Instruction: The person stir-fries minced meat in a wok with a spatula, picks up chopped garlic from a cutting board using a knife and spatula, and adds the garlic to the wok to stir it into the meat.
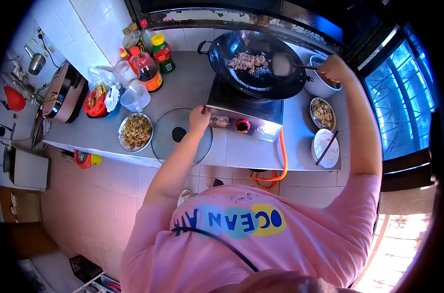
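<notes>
My right hand [337, 71] is closed around the handle of a wok spatula [281, 64]. The spatula's broad head is inside the black wok [275, 89], beside a heap of pinkish crumbly food that looks like minced meat [248, 62]. Under the wok stands a gas stove [266, 119] with a red-ringed knob. At the stove's front left corner, my left hand [200, 118] has its fingers curled in; what they grip, if anything, is hidden. Just below that hand lies a glass lid [164, 139] with a dark knob.
Bowls of food stand left [135, 132] and right [322, 113]. A white bowl with chopsticks [325, 148] sits near the counter edge. Sauce bottles [148, 75] and a plastic tub [136, 99] are at the back left. An orange hose [283, 158] hangs down in front.
</notes>
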{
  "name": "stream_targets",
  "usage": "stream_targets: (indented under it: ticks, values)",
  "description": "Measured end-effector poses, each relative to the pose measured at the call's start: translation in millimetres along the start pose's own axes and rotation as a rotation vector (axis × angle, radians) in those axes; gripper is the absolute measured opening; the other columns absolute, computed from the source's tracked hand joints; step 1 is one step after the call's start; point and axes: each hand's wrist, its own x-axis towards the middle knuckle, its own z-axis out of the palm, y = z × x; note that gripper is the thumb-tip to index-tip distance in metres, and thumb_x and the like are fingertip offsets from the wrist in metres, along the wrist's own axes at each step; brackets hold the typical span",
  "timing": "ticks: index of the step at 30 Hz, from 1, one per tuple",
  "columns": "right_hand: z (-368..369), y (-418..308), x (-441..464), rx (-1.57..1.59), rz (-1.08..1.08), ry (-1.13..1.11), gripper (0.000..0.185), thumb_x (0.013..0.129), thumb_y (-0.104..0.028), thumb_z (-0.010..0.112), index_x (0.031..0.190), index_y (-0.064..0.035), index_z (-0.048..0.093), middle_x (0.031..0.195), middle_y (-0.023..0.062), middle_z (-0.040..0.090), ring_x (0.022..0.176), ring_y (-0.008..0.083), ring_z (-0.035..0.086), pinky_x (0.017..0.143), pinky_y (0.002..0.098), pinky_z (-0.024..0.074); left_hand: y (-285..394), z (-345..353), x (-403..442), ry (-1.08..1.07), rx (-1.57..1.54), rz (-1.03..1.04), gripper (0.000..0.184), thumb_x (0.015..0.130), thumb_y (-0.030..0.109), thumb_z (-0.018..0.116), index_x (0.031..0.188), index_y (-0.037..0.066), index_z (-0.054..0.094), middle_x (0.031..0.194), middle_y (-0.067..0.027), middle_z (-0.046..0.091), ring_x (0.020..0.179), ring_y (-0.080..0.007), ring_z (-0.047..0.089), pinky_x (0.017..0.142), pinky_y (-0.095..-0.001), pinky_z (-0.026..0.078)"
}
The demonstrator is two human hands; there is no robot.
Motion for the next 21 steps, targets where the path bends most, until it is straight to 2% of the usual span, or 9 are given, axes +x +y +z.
stream_targets:
  ticks: [2, 6, 8, 10, 12, 15, 17, 20, 21]
  values:
    - [-16.3, 3.9, -4.7, 0.475, 0.197, -0.085, 0.014, 0.082, -0.009, 0.055, 0.07, -0.0027, 0.059, 0.06, 0.006, 0.06, 0.04, 0.0086, 0.048, 0.035, 0.0187, 0.0343, 40.3, -11.4, -13.8, -0.044, -0.179, -0.232, 0.018, 0.079, 0.017, 0.056, 0.083, 0.0, 0.06, 0.083, -0.0206, 0.061, 0.082, -0.0363, 0.058, 0.07, -0.0428, 0.043]
    - [18.4, 3.8, 40.4, 0.99, 0.043, -0.208, 0.017, 0.082, -0.013, 0.059, 0.069, -0.0023, 0.06, 0.055, 0.0037, 0.056, 0.039, 0.0077, 0.047, 0.032, 0.0172, 0.0322, 2.4, 16.3, -16.9, 0.05, -0.159, -0.068, 0.016, 0.076, 0.014, 0.055, 0.082, 0.0, 0.06, 0.077, -0.0191, 0.06, 0.077, -0.0368, 0.057, 0.068, -0.0425, 0.042]
    - [36.9, -2.7, 59.2, 0.913, 0.043, -0.272, 0.018, 0.082, -0.016, 0.06, 0.072, -0.0015, 0.061, 0.056, 0.004, 0.056, 0.041, 0.0079, 0.049, 0.034, 0.0182, 0.0346, 31.2, 7.3, -32.3, 0.02, -0.071, -0.114, 0.015, 0.072, 0.012, 0.056, 0.079, -0.001, 0.059, 0.074, -0.0183, 0.059, 0.078, -0.0356, 0.056, 0.067, -0.0417, 0.043]
    - [31.4, -27.8, 30.7, 0.637, -0.145, 0.009, 0.02, 0.081, -0.019, 0.062, 0.081, 0.0008, 0.065, 0.058, 0.0048, 0.058, 0.048, 0.0115, 0.053, 0.042, 0.024, 0.0412, 48.4, -0.2, -49.9, -0.001, -0.129, -0.095, 0.017, 0.069, 0.011, 0.057, 0.08, -0.001, 0.058, 0.078, -0.0184, 0.059, 0.078, -0.0353, 0.056, 0.067, -0.0415, 0.043]
    - [42.1, -16.6, 39.8, 0.334, -0.309, 0.368, 0.032, 0.078, -0.028, 0.063, 0.102, -0.0067, 0.066, 0.076, 0.0147, 0.066, 0.068, 0.0266, 0.064, 0.066, 0.0357, 0.0489, 45.9, 7.0, -60.4, -0.026, -0.193, -0.087, 0.019, 0.067, 0.011, 0.058, 0.081, -0.001, 0.057, 0.081, -0.0185, 0.059, 0.079, -0.0351, 0.056, 0.067, -0.0413, 0.043]
    - [65.0, -44.4, 14.5, 0.102, -0.334, 0.75, 0.028, 0.08, -0.03, 0.061, 0.103, -0.0152, 0.066, 0.085, 0.0166, 0.065, 0.08, 0.0353, 0.062, 0.071, 0.0409, 0.0499, 40.8, 20.7, -85.3, 0.104, -0.169, 0.058, 0.024, 0.069, 0.009, 0.06, 0.09, -0.001, 0.055, 0.083, -0.0156, 0.058, 0.076, -0.0313, 0.055, 0.064, -0.0375, 0.045]
    - [75.9, -56.9, -8.2, 0.039, -0.44, 0.771, 0.025, 0.082, -0.025, 0.059, 0.104, -0.0164, 0.065, 0.086, 0.0122, 0.065, 0.081, 0.0324, 0.062, 0.068, 0.0396, 0.05, 76.3, 7.8, -102.6, 0.185, -0.544, -0.55, 0.024, 0.078, 0.01, 0.062, 0.099, 0.002, 0.053, 0.089, -0.008, 0.054, 0.083, -0.0202, 0.052, 0.079, -0.0298, 0.042]
    - [80.4, -54.0, -60.0, -0.006, -0.516, 0.835, 0.023, 0.081, -0.021, 0.06, 0.104, -0.0175, 0.066, 0.081, 0.0097, 0.062, 0.075, 0.0295, 0.062, 0.063, 0.0376, 0.0495, 44.1, 19.2, -114.0, -0.299, -1.03, -0.838, 0.025, 0.079, 0.006, 0.059, 0.101, 0.0, 0.049, 0.094, -0.0098, 0.051, 0.088, -0.0218, 0.051, 0.082, -0.0313, 0.044]
    - [79.4, -53.8, -82.0, -0.047, -0.504, 0.865, 0.024, 0.081, -0.019, 0.06, 0.104, -0.0181, 0.066, 0.077, 0.0085, 0.06, 0.07, 0.028, 0.061, 0.059, 0.0366, 0.049, 32.1, 28.8, -114.2, -0.3, -1.032, -0.842, 0.025, 0.079, 0.006, 0.059, 0.101, 0.0, 0.049, 0.094, -0.0098, 0.051, 0.088, -0.0218, 0.051, 0.082, -0.0313, 0.044]
